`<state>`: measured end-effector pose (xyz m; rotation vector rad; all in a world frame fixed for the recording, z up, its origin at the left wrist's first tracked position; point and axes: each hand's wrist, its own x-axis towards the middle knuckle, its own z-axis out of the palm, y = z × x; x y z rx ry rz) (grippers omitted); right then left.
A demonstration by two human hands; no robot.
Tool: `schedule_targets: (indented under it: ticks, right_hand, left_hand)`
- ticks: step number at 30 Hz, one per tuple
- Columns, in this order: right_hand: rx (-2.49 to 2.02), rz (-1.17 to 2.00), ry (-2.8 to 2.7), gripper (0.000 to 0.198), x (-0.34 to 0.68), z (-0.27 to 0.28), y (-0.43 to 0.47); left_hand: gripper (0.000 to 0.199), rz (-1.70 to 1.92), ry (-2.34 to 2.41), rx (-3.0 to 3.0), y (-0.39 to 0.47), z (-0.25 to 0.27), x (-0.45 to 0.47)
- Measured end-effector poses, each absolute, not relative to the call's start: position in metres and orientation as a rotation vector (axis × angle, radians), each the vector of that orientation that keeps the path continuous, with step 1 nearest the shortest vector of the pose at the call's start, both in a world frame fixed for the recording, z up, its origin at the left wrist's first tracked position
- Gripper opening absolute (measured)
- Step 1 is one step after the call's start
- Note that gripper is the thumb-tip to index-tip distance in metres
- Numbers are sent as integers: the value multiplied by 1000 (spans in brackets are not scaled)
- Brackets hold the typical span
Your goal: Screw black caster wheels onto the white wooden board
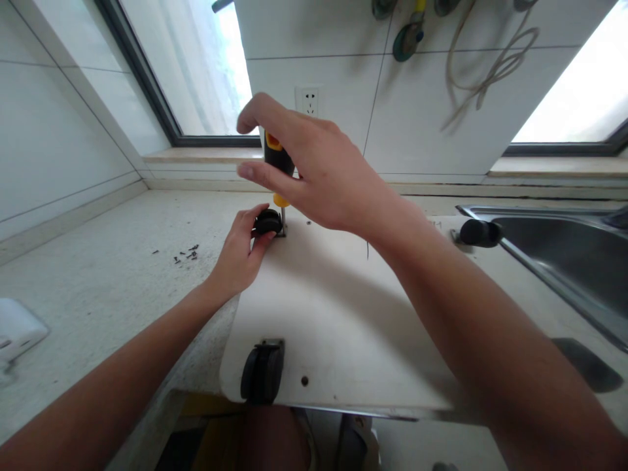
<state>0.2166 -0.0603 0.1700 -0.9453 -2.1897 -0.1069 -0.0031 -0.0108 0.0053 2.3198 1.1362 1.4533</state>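
Observation:
A white board [338, 327] lies on the counter with black caster wheels at its corners. My left hand [240, 252] is closed around the caster [267, 222] at the far left corner, thumb on the near side. My right hand [318, 167] is around the black and yellow handle of a screwdriver [279, 157], its thumb and forefinger stretched out along the sides. The screwdriver stands upright, its shaft down at the caster's mounting plate; the tip's contact is too small to tell. Another caster [263, 373] sits at the near left corner, and one [478, 233] at the far right.
Several small dark screws [189, 254] lie loose on the speckled counter [122, 261] to the left. A metal sink [564, 255] is at the right. A white object [19, 327] sits at the left edge. A wall socket [309, 101] and a hanging cord [490, 72] are behind.

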Motion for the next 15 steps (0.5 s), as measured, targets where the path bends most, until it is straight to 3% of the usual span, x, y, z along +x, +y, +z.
schedule_targets:
  ticks: [8, 15]
  right_hand:
    - [-997, -134, -2119, 20, 211, 165, -61]
    - [-854, 21, -2191, 17, 218, 169, -59]
  left_hand:
    - [47, 1452, 1130, 2293, -9, 3, -3]
    - [49, 1446, 1134, 2301, -9, 3, -3]
